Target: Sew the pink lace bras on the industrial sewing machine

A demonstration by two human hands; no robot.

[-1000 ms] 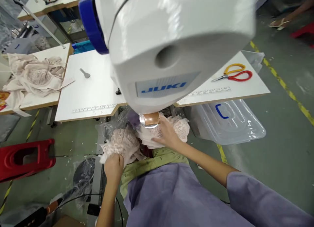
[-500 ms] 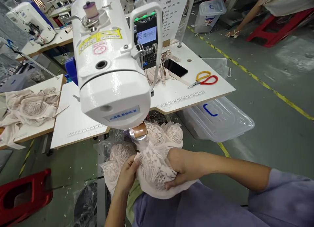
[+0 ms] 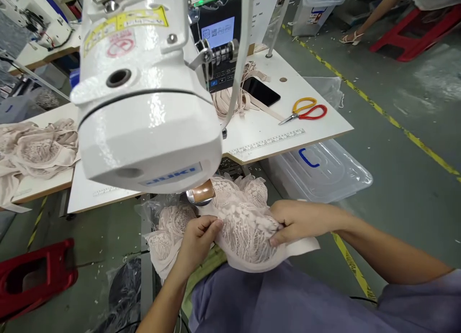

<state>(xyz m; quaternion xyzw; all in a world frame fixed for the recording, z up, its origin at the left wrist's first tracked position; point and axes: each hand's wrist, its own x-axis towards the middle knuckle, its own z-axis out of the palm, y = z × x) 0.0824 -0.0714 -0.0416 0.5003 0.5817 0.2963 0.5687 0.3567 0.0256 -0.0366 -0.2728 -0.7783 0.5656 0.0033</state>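
A pale pink lace bra is stretched between my hands, just in front of the sewing machine. My left hand pinches its left edge between thumb and fingers. At the right side of the cup, my right hand grips the lace, thumb on top and the other fingers partly hidden behind the fabric. The machine's head hangs over the far end of the bra, so the needle is out of sight. More lace bras lie behind and to the left of my left hand.
Scissors, a black phone and coiled pink straps lie on the white table. Below its edge stands a clear lidded bin. A red stool is at lower left; a person's leg shows at upper right.
Both hands have moved right with the bra, drawing it out flatter and wider. My view has shifted closer to the machine head.
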